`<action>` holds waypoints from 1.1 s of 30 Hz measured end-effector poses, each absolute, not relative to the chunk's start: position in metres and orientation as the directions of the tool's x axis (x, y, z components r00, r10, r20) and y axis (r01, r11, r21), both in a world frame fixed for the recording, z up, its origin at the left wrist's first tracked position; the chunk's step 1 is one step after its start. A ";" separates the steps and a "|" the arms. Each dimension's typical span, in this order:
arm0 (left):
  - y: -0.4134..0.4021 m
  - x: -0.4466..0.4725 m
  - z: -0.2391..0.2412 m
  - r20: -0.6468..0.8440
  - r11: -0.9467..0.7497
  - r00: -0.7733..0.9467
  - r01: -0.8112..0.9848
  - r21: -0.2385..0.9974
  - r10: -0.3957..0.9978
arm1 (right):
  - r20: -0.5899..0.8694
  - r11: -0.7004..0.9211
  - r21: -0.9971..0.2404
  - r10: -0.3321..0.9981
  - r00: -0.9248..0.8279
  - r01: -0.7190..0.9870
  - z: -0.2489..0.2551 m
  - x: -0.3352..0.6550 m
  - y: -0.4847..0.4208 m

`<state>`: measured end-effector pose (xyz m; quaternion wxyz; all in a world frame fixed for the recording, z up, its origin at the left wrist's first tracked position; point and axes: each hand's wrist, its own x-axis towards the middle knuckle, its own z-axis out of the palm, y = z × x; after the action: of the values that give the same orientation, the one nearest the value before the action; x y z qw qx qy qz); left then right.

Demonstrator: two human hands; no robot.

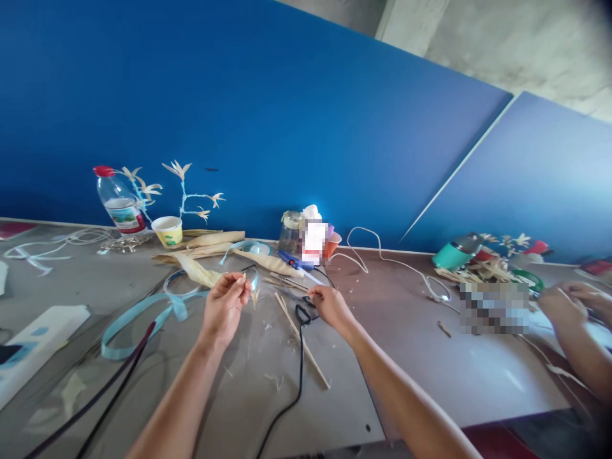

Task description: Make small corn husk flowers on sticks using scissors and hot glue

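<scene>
Left hand (224,307) was held over table (406,357) middle, fingers (240,280) pinched on thin dark wire (249,268). Right hand (329,305) was lowered beside black looped scissor handles (302,313); its finger grip could not be told. Slim pale wooden stick (302,341) was laid between hands. Glossy blue ribbon (138,315) was curled toward left edge.

Your single camera sits on your head, pitched forward and down over the grey table (406,370) and facing the blue partition (287,115). The horizon is rolled (the table's back edge slopes). Range is close: your left hand (224,309) and right hand (329,306) sit mid-frame.
</scene>
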<state>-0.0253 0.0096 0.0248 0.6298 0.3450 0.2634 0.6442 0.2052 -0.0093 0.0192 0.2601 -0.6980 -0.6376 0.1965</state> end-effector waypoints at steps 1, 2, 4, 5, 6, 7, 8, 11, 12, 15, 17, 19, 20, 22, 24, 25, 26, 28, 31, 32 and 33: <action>0.009 -0.025 0.024 0.116 -0.069 0.035 -0.627 0.776 0.993 | 0.069 -0.029 -0.595 0.994 0.087 0.803 0.018 0.203 -0.012; 0.009 -0.025 0.024 0.119 -0.070 0.038 -0.624 0.778 0.992 | 0.084 0.012 -0.574 0.995 0.044 0.819 0.016 0.199 -0.015; 0.008 -0.024 0.023 0.123 -0.071 0.043 -0.616 0.784 0.991 | 0.133 0.154 -0.479 0.986 -0.102 0.864 0.011 0.185 -0.019; 0.008 -0.023 0.023 0.125 -0.072 0.044 -0.612 0.787 0.991 | 0.153 0.237 -0.381 0.969 -0.192 0.893 0.008 0.177 -0.021; 0.008 -0.023 0.023 0.125 -0.072 0.045 -0.608 0.790 0.991 | 0.155 0.264 -0.349 0.963 -0.222 0.899 0.006 0.168 -0.022; 0.007 -0.022 0.024 0.125 -0.072 0.046 -0.605 0.793 0.991 | 0.156 0.279 -0.321 0.958 -0.239 0.905 0.004 0.160 -0.023; 0.007 -0.022 0.024 0.124 -0.071 0.047 -0.601 0.796 0.991 | 0.158 0.300 -0.274 0.951 -0.265 0.914 0.002 0.153 -0.023; 0.006 -0.021 0.025 0.118 -0.068 0.046 -0.589 0.805 0.992 | 0.162 0.363 -0.166 0.927 -0.338 0.917 0.000 0.138 -0.018; 0.006 -0.021 0.025 0.116 -0.068 0.044 -0.586 0.808 0.992 | 0.161 0.383 -0.141 0.919 -0.361 0.913 0.000 0.136 -0.015; 0.006 -0.020 0.025 0.113 -0.071 0.036 -0.577 0.814 0.993 | 0.163 0.458 -0.076 0.882 -0.442 0.886 -0.001 0.136 -0.009; 0.007 -0.020 0.024 0.114 -0.076 0.030 -0.573 0.816 0.993 | 0.175 0.522 -0.026 0.842 -0.511 0.852 -0.002 0.140 -0.010; 0.007 -0.020 0.024 0.117 -0.081 0.027 -0.569 0.818 0.993 | 0.226 0.585 -0.017 0.792 -0.567 0.811 -0.003 0.147 -0.013; 0.007 -0.020 0.024 0.118 -0.084 0.025 -0.566 0.820 0.993 | 0.277 0.614 -0.051 0.767 -0.579 0.788 -0.004 0.150 -0.016; 0.008 -0.020 0.023 0.117 -0.084 0.023 -0.557 0.826 0.993 | 0.412 0.659 -0.203 0.729 -0.547 0.725 -0.004 0.157 -0.021; 0.008 -0.020 0.022 0.113 -0.083 0.022 -0.546 0.834 0.993 | 0.526 0.664 -0.401 0.731 -0.435 0.631 -0.001 0.162 -0.025; 0.007 -0.019 0.021 0.108 -0.079 0.022 -0.540 0.838 0.994 | 0.554 0.642 -0.496 0.752 -0.356 0.584 0.002 0.164 -0.026; 0.007 -0.019 0.021 0.099 -0.072 0.022 -0.535 0.842 0.995 | 0.563 0.609 -0.584 0.780 -0.273 0.536 0.006 0.166 -0.027; 0.007 -0.018 0.020 0.077 -0.055 0.019 -0.529 0.847 0.997 | 0.548 0.539 -0.729 0.829 -0.113 0.421 0.015 0.168 -0.027; 0.008 -0.018 0.020 0.062 -0.040 0.024 -0.530 0.847 0.998 | 0.511 0.490 -0.846 0.858 0.054 0.212 0.032 0.172 -0.026; 0.008 -0.018 0.020 0.065 -0.040 0.027 -0.533 0.845 0.998 | 0.511 0.495 -0.855 0.855 0.091 0.156 0.039 0.173 -0.025; 0.008 -0.019 0.020 0.066 -0.038 0.034 -0.537 0.843 0.997 | 0.519 0.508 -0.854 0.846 0.120 0.114 0.047 0.174 -0.025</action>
<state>-0.0185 0.0085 0.0197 0.6186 0.3666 0.3138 0.6201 0.1744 -0.0254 0.0465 0.6309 -0.4024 -0.5966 0.2900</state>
